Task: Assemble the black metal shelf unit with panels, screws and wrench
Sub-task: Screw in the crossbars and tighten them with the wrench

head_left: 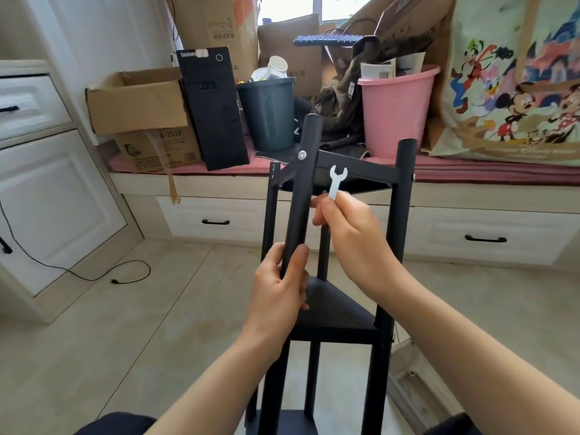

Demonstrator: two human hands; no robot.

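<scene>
The black metal shelf unit (384,309) stands upright on the floor in front of me, with black panels between its posts. My left hand (277,293) grips the near black post (301,196) about halfway up. A silver screw (302,155) sits in that post near its top, where the top panel (354,166) meets it. My right hand (348,233) pinches a small white flat wrench (336,182) by its lower end, open jaw pointing up, just right of the post and below the screw.
Behind the shelf runs a low bench with drawers (216,219), loaded with a cardboard box (138,102), a black computer tower (213,108), a dark bin (268,113) and a pink bucket (395,114). A black cable (125,274) lies on the tiled floor at left.
</scene>
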